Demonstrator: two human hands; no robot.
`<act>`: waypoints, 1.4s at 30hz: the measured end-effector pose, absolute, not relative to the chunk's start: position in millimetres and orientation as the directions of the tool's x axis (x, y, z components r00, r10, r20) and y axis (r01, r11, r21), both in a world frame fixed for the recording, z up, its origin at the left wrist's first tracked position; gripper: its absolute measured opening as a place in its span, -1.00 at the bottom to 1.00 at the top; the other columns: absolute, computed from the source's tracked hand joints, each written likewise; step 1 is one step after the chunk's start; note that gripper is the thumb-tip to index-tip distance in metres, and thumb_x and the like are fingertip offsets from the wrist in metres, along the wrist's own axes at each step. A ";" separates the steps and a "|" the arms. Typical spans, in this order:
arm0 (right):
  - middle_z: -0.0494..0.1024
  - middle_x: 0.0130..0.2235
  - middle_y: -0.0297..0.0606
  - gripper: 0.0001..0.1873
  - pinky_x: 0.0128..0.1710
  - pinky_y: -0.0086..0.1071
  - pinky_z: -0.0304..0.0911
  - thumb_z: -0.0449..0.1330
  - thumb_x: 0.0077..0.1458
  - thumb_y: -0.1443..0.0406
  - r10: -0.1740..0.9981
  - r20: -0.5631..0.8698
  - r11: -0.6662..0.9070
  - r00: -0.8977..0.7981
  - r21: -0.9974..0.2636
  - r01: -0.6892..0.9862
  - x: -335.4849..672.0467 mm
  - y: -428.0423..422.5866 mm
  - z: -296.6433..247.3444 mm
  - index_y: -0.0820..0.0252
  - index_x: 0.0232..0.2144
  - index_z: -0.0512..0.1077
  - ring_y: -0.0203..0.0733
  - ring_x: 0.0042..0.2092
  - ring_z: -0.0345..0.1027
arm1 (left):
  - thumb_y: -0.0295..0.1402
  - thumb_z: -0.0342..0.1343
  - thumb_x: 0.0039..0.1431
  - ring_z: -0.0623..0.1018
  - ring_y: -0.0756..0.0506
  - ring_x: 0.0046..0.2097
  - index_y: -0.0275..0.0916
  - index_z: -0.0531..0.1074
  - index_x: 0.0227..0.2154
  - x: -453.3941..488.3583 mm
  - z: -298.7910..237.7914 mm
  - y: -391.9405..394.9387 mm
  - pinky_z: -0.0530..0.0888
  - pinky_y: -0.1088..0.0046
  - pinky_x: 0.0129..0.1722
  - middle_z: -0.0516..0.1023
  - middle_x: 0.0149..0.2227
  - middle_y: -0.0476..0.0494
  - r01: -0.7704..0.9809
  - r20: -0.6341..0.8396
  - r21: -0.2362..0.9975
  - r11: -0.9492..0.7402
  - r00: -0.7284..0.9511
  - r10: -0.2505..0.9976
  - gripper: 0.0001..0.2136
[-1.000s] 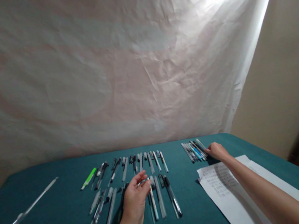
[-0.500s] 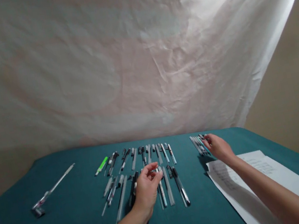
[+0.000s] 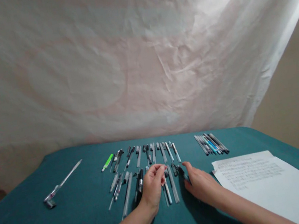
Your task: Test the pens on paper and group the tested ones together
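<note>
My left hand (image 3: 153, 188) hovers over the front row of pens, thumb and fingertips pinched together. What they hold, if anything, is too small to make out. A white-barrelled pen (image 3: 168, 193) and a clear pen tube (image 3: 174, 190) lie just right of it. At the row's right end, my right hand (image 3: 202, 183) has its thumb and index finger around a dark pen (image 3: 182, 172), partly hidden by the hand. A small black cap (image 3: 174, 169) lies left of that pen. Black pens (image 3: 139, 183) stick out at the left hand's left side.
Behind lies a second row of disassembled pens with a green highlighter (image 3: 107, 162) at its left end. Several pens lie grouped (image 3: 211, 143) at the back right. Written paper sheets (image 3: 272, 183) cover the right front. A long thin item (image 3: 63, 181) lies far left.
My right hand has moved left and toward me, from the back-right pen group to the dark pen at the front row's end. My left hand's fingers have drawn closer together. The view has shifted slightly.
</note>
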State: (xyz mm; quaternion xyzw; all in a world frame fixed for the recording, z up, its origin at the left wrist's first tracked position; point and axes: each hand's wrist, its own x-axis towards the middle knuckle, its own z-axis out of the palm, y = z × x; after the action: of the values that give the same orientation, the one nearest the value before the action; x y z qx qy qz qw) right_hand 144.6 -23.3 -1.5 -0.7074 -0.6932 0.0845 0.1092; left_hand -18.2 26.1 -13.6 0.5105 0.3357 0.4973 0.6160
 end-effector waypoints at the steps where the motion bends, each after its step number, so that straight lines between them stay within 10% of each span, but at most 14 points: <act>1: 0.48 -0.23 -0.03 -0.57 -0.34 -0.35 0.12 -0.02 0.00 0.40 0.999 0.009 -0.037 0.041 -0.247 0.968 145.6 -23.1 -0.5 0.28 -0.02 0.11 -0.02 -0.21 0.39 | -0.26 0.06 0.06 0.23 0.09 -0.56 -0.30 0.37 -0.41 -17.8 -13.1 25.6 0.18 0.61 -0.56 0.28 -0.59 0.08 -0.267 0.090 0.964 -0.013 0.279 0.956 -0.82; 10: 0.49 -0.29 -0.01 -0.62 -0.40 -0.39 0.08 0.02 -0.16 0.49 0.996 -0.054 -0.076 0.067 -0.196 0.978 160.1 -24.7 2.2 0.34 -0.18 0.25 -0.02 -0.26 0.39 | -0.28 0.08 0.04 0.32 0.09 -0.52 -0.31 0.39 -0.32 -16.2 -10.1 23.1 0.28 0.58 -0.50 0.39 -0.48 0.00 -0.281 0.076 0.960 0.006 0.280 0.957 -0.80; 15: 0.46 -0.49 -0.29 -0.65 -0.49 -0.48 0.05 0.05 -0.17 0.42 0.999 0.030 0.002 0.016 -0.519 0.855 167.3 -18.9 4.2 0.28 -0.22 0.33 -0.24 -0.44 0.33 | -0.33 0.12 0.00 0.45 0.00 -0.35 -0.31 0.38 -0.27 -16.2 -4.9 18.1 0.38 0.47 -0.32 0.46 -0.33 -0.10 -0.275 0.095 0.961 -0.008 0.303 0.948 -0.78; 22: 0.25 -0.65 -0.48 -0.88 -0.69 -0.56 -0.01 0.08 -0.08 0.29 0.997 -0.063 -0.051 -0.040 -0.964 0.259 144.2 -21.8 11.8 0.26 -0.49 0.33 -0.46 -0.66 0.03 | -0.34 0.18 -0.02 0.42 -0.12 -0.09 -0.30 0.30 -0.21 -10.4 -5.2 4.2 0.33 0.33 -0.07 0.41 -0.18 -0.20 -0.302 0.116 0.953 0.019 0.423 0.899 -0.70; 42: 0.25 -0.63 -0.49 -0.72 -0.64 -0.56 -0.08 0.20 -0.04 0.12 0.982 0.140 0.147 0.124 -0.988 -0.050 186.3 -22.4 60.1 0.22 -0.46 0.28 -0.49 -0.63 0.01 | -0.48 0.04 0.05 0.43 -0.10 -0.18 -0.26 0.41 -0.23 -9.7 1.3 -15.7 0.33 0.38 -0.14 0.43 -0.23 -0.16 -0.023 0.155 0.983 -0.179 0.617 0.772 -0.80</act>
State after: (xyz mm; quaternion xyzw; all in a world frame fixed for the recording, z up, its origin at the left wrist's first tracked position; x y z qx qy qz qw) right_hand 186.3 -22.4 60.1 -0.4769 -0.4887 0.4461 0.5786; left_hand -9.7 -15.7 1.3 0.6872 0.2723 0.3428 0.5797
